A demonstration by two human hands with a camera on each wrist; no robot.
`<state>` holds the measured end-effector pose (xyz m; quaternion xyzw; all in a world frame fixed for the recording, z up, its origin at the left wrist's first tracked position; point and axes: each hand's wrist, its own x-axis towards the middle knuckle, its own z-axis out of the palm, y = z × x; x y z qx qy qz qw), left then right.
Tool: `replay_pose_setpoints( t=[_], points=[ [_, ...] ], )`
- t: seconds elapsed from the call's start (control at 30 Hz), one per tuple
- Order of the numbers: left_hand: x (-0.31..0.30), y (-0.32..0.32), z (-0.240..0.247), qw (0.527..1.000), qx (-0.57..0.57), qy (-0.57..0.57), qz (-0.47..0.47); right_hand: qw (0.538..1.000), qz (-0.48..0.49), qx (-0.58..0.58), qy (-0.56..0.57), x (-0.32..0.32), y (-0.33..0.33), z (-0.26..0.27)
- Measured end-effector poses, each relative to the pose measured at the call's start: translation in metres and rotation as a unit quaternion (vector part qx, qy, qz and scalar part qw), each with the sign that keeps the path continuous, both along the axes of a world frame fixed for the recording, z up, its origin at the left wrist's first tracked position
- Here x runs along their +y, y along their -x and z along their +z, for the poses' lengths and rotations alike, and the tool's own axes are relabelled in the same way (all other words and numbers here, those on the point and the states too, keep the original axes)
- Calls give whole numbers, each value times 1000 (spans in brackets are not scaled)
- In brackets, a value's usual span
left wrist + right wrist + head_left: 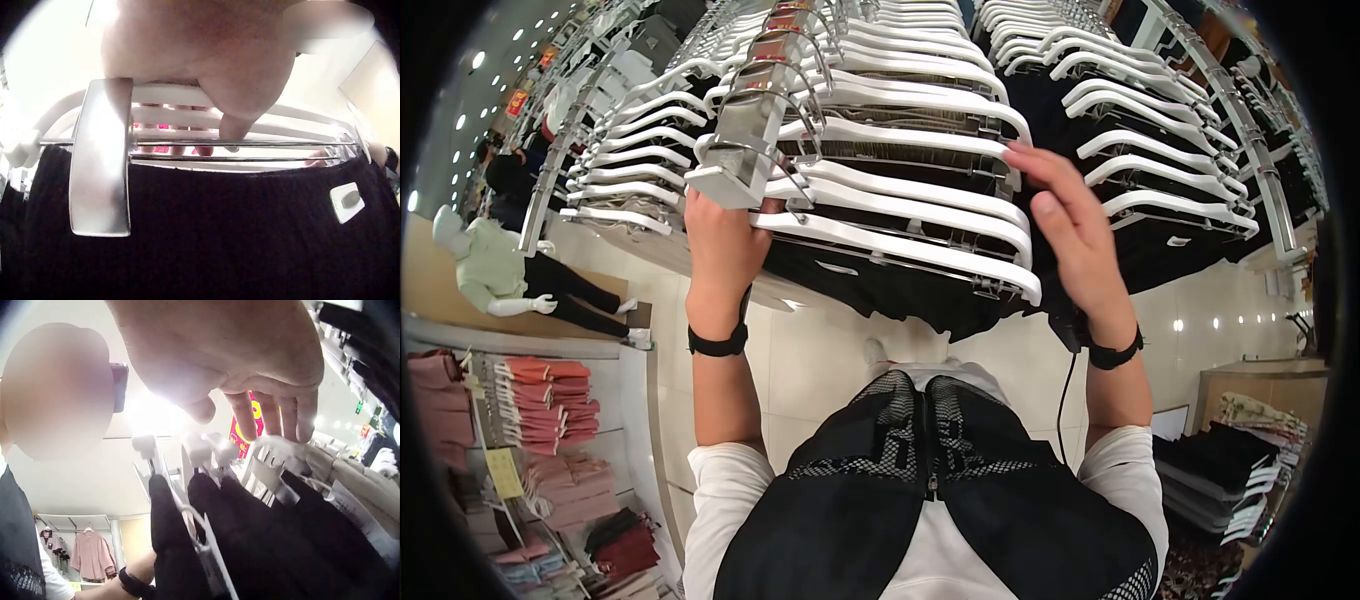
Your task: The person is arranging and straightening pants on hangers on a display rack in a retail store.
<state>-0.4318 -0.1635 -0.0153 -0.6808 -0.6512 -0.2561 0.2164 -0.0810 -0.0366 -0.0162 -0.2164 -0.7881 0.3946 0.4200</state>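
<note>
In the head view, white hangers with dark garments hang from a metal rail. Beside the rail's front end, my left hand grips the near hangers. The left wrist view shows the left hand over them, its thumb at the metal bar and fingers behind the white hangers. At the hangers' right ends is my right hand, fingers loosely bent and a fingertip at one hanger. In the right wrist view, the right hand is above dark garments, fingers apart from the thumb.
More hangers stand on rails to the left and right. A mannequin lies in view at the left. Shelves with pink clothes are lower left; stacked dark clothes are lower right. A black cable hangs near the right forearm.
</note>
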Motion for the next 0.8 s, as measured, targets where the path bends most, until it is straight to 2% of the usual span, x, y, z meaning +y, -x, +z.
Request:
replay_pose_setpoints(
  t=[0.03, 0.1, 0.17, 0.27, 0.3, 0.37, 0.4, 0.5, 0.6, 0.67, 0.77, 0.8],
  points=[
    [-2, -2, 2, 1000, -9, 10, 3, 1000, 2, 16, 23, -2, 4, -6],
    [-6, -5, 6, 999, -34, 36, 23, 1000, 3, 2, -10, -6, 3, -5],
    [-8, -7, 7, 994, -69, 67, 55, 996, 53, 38, 58, -8, 0, -11],
    [-5, -9, 15, 998, -41, 45, 12, 998, 52, 24, 5, -8, -3, -4],
    [-4, -11, 16, 996, -58, 59, 32, 1000, 28, 1, 1, -2, -5, -5],
    [-3, -13, 17, 992, -82, 83, 58, 989, -77, 41, -123, 10, 6, -4],
    [-2, -13, 17, 990, -88, 93, 63, 986, -111, 19, -120, 10, 11, 0],
    [1, -11, 18, 990, -71, 106, 55, 996, -6, 84, 35, 18, 26, -8],
    [0, -12, 19, 988, -98, 105, 48, 992, 27, 62, 109, 21, 24, -9],
    [0, -9, 23, 993, -59, 99, 17, 982, 47, 80, 162, 21, 30, -15],
    [0, -9, 28, 991, -66, 116, 9, 998, -20, 52, 38, 25, 35, -15],
    [0, -9, 28, 989, -79, 125, 15, 993, 11, 75, 91, 26, 36, -16]
  ],
)
